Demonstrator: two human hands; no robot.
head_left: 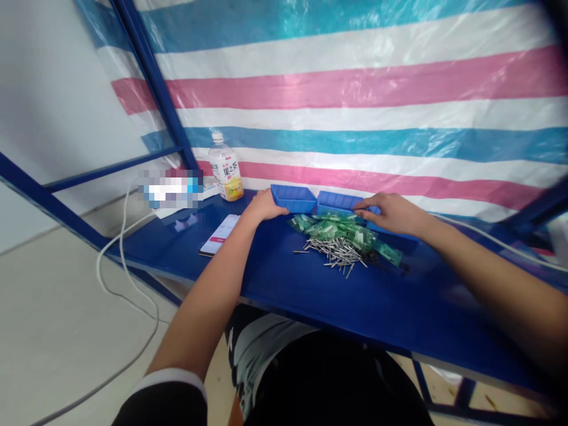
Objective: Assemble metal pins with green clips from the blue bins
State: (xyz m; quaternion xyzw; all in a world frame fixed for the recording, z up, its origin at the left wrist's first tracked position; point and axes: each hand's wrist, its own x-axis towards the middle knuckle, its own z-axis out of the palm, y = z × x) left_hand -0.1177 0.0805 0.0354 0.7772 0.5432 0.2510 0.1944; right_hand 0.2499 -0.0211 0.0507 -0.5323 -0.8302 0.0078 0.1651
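Observation:
My left hand (262,207) rests on the blue table, fingers curled against the left end of a blue plastic tray (293,197). My right hand (390,213) lies flat with fingers stretched over the rim of a second blue tray (337,202). Between my hands lies a heap of small green plastic bags (341,228). In front of the bags is a pile of several thin metal pins (338,251). Neither hand lifts anything.
A phone (219,234) with a lit screen lies left of my left hand. A bottle of yellow tea (225,173) stands at the back left beside a power strip (177,192) with white cables. A striped tarp hangs behind the blue table (355,302).

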